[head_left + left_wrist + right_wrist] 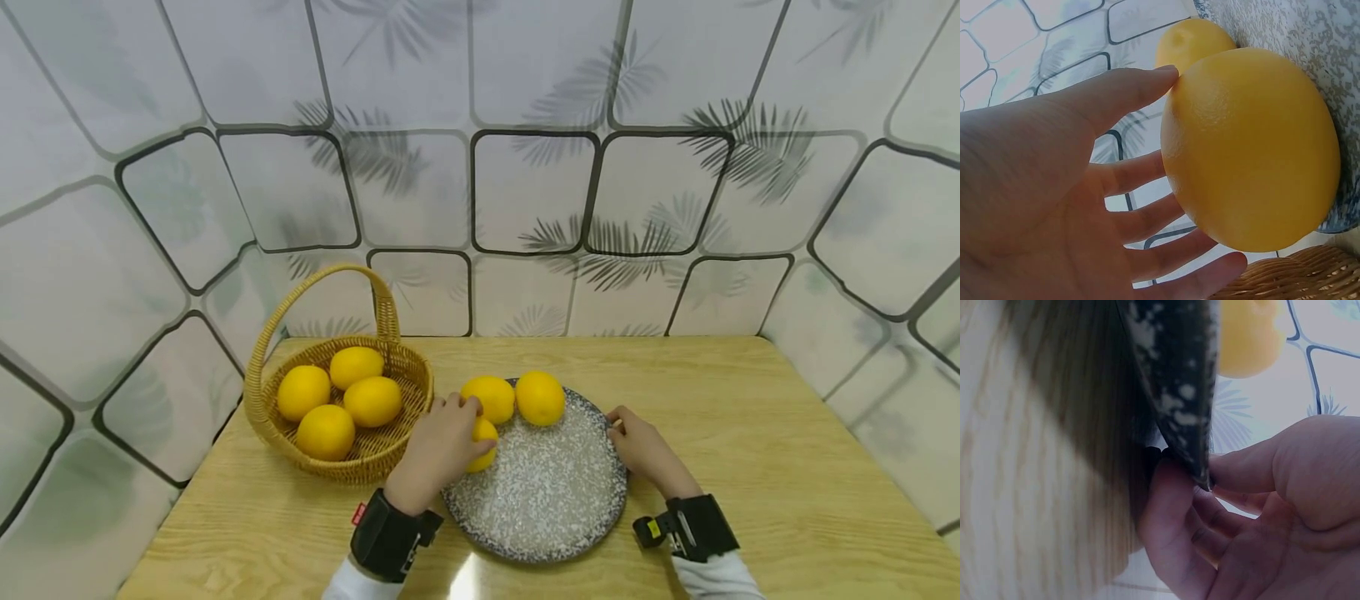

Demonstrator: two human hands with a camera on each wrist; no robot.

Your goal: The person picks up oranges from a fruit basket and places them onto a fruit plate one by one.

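Observation:
My left hand (442,442) holds a yellow lemon (483,443) at the left edge of a round, speckled grey plate (555,492). In the left wrist view the thumb touches one side of this lemon (1254,150) and fingers pass behind it, hiding some fingertips. Two more lemons sit at the back of the plate, one at the back left (489,397) and one beside it (540,398). On the plate's right side, my right hand (647,450) pinches the dark rim (1188,419) between thumb and fingers.
A wicker basket (352,475) with a tall arched handle stands left of the plate, holding several lemons (326,432). Both are on a light wooden table (750,417). A patterned wall covering (540,192) rises behind and at both sides.

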